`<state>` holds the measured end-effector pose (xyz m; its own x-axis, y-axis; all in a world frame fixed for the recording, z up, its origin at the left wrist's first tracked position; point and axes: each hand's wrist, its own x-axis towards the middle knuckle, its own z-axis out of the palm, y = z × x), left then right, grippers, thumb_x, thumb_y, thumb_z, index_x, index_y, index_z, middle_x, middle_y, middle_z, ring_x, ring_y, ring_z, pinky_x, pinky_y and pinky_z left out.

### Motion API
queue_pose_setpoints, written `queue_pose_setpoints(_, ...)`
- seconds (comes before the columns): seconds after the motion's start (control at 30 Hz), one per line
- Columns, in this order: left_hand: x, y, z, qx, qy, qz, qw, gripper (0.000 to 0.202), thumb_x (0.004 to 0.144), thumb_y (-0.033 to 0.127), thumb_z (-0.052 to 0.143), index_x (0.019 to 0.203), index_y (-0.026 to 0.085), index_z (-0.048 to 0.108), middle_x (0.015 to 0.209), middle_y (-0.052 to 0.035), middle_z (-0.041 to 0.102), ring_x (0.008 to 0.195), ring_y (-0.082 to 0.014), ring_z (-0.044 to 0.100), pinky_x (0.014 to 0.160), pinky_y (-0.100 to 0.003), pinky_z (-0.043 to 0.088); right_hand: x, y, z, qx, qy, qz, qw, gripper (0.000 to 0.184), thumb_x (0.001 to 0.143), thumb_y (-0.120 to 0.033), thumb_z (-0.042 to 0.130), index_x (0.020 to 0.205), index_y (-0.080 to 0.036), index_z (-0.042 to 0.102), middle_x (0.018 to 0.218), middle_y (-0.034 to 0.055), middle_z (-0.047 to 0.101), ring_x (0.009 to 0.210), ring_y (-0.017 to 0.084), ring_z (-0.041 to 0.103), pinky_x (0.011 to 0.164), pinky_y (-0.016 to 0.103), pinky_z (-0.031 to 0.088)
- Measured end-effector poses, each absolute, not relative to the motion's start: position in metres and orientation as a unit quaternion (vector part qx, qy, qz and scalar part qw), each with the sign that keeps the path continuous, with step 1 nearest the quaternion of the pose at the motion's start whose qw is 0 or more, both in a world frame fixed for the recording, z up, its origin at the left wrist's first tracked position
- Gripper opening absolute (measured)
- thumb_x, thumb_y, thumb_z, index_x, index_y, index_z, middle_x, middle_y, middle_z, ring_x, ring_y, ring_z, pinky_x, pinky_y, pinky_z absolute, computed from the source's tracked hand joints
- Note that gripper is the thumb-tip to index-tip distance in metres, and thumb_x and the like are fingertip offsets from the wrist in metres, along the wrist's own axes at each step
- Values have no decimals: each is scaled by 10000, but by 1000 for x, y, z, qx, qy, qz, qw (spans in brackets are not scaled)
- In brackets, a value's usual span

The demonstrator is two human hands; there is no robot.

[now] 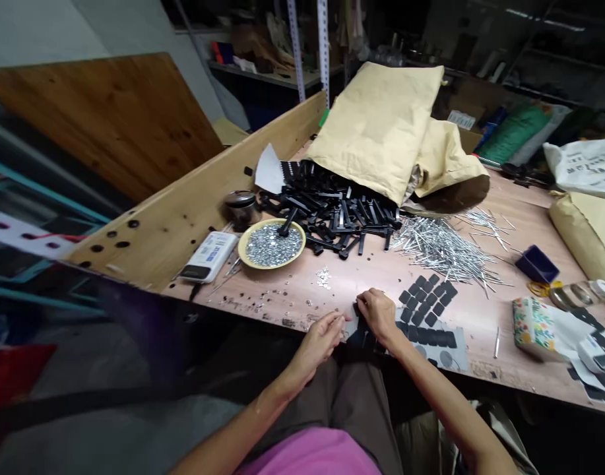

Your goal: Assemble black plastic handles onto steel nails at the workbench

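Fingers of our left hand point(322, 340) and right hand point(379, 315) curl narrow beside black pads point(423, 307) on a grey backing sheet point(453, 359); we cannot tell what they pinch.

The paper sack point(376, 128) is tan, the square pads point(425, 307) black, the shirt point(307, 455) pink.

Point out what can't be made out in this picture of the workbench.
Head view:
What the left hand and right hand pinch: hidden by their fingers.
Inside of the kraft paper sack: hidden by its folds.
Small silver pieces in the yellow dish: too small to identify.
Papers with black pieces: cut off by the right edge.
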<state>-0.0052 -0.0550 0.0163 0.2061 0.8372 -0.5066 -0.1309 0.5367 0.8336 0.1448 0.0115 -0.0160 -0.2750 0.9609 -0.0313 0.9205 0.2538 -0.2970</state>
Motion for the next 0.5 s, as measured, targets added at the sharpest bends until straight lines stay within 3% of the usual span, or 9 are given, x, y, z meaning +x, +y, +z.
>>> queue_pose_setpoints(0.17, -50, -57, 9, 278, 589, 409, 639, 641, 619, 660, 582, 999, 145, 542, 460, 141, 220, 364, -24, 101, 359, -171, 35, 110, 6, -17, -528, -842, 101, -51, 172, 877, -164, 505, 866, -195, 673, 925, 88, 657, 905, 212, 565, 655, 272, 412)
queue_pose_setpoints(0.27, -63, -53, 8, 266, 587, 421, 638, 668, 585, 672, 602, 986, 140, 547, 465, 142, 223, 371, -20, 101, 359, -165, 38, 109, 9, -12, -521, -839, 152, -26, 171, 896, -261, 509, 952, -233, 668, 964, 53, 651, 872, 187, 578, 613, 248, 409)
queue_pose_setpoints(0.37, -65, -48, 7, 262, 578, 422, 648, 704, 561, 689, 607, 985, 130, 558, 457, 140, 241, 363, -17, 109, 357, -167, 39, 103, 23, -11, -533, -829, 168, 21, 221, 922, -256, 461, 1033, -238, 651, 986, 46, 643, 863, 161, 591, 634, 230, 415)
queue_pose_setpoints(0.5, -63, -45, 4, 267, 561, 417, 664, 720, 587, 692, 591, 1021, 118, 571, 452, 134, 252, 361, -19, 115, 356, -175, 41, 83, 42, -19, -545, -830, 120, -10, 229, 927, -272, 447, 989, -227, 662, 968, 66, 644, 895, 192, 581, 666, 259, 414)
